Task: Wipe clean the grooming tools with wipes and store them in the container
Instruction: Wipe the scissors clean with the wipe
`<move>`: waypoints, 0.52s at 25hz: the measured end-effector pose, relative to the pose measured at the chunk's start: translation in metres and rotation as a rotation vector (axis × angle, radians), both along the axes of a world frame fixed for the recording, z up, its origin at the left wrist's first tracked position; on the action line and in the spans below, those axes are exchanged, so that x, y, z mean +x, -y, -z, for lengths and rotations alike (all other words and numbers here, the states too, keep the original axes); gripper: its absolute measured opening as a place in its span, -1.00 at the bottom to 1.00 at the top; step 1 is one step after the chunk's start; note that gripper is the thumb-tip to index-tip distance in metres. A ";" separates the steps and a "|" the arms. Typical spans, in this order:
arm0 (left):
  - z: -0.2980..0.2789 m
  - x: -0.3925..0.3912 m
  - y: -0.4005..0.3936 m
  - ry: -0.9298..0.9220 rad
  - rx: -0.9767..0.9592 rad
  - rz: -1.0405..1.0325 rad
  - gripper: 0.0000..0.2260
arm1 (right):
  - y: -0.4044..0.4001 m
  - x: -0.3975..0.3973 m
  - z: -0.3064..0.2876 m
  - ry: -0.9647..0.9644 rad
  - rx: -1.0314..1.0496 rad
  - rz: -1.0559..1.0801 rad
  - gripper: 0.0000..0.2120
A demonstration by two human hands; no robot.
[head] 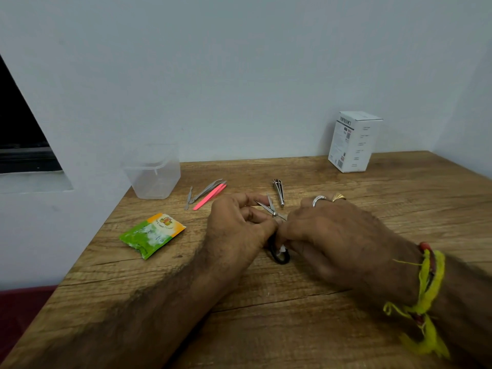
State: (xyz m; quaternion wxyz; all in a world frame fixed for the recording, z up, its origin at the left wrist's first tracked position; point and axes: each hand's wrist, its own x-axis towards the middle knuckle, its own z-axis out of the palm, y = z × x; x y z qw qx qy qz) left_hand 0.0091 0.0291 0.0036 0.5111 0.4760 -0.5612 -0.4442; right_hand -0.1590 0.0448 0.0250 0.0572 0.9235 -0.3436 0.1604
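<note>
Small scissors (271,207) with spread steel blades and black handle loops sit between my two hands at the table's middle. My left hand (237,227) grips them from the left, fingers curled by the blades. My right hand (327,235) holds them from the right, with a scrap of white wipe (282,249) showing under its fingers near the black loops. A green and orange wipes sachet (151,234) lies to the left. The clear plastic container (154,177) stands at the table's back left corner.
Steel tweezers (206,191), a pink tweezers (210,199) and a small steel tool (188,198) lie beside the container. A nail clipper (278,191) lies behind the hands. A white carton (352,142) stands at the back right against the wall. The wooden table (292,328) ends at left.
</note>
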 end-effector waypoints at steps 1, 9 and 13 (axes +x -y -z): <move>0.000 0.000 0.000 0.004 -0.004 0.001 -0.73 | -0.002 0.001 0.000 -0.002 -0.005 0.021 -0.79; 0.002 0.001 0.001 0.003 -0.015 -0.002 -0.73 | -0.013 0.008 -0.005 0.003 0.030 0.077 -0.86; 0.000 0.002 -0.001 0.017 -0.029 -0.009 -0.73 | -0.016 0.010 -0.013 0.006 0.097 0.157 -0.82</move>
